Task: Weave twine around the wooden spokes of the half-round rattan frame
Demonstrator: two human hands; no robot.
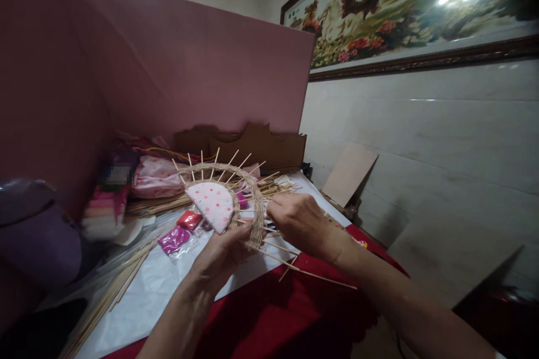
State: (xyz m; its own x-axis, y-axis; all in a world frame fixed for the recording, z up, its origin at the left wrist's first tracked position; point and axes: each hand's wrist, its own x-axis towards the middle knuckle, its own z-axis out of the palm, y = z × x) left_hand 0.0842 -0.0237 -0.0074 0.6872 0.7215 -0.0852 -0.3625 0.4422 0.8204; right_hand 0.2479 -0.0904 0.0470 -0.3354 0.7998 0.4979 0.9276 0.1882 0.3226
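A half-round woven piece [257,207] has a twine band and thin wooden sticks [236,157] fanning out past its edge. At its centre is a half-circle pad [210,205] of pale fabric with small red prints. My left hand [227,249] grips the piece from below, thumb near the lower end of the pad. Close against the right side of the band is my right hand [301,221], its fingers curled together. What those fingers hold, if anything, is hidden. Longer sticks [320,276] reach out to the lower right, over a red cloth.
White sheeting [147,297] covers the table, with a red cloth [269,314] at the front. Small red [189,220] and magenta packets [174,240] lie left of the piece. Loose sticks [132,269] run along the left. Folded fabrics [155,176] and torn cardboard [261,146] stand behind.
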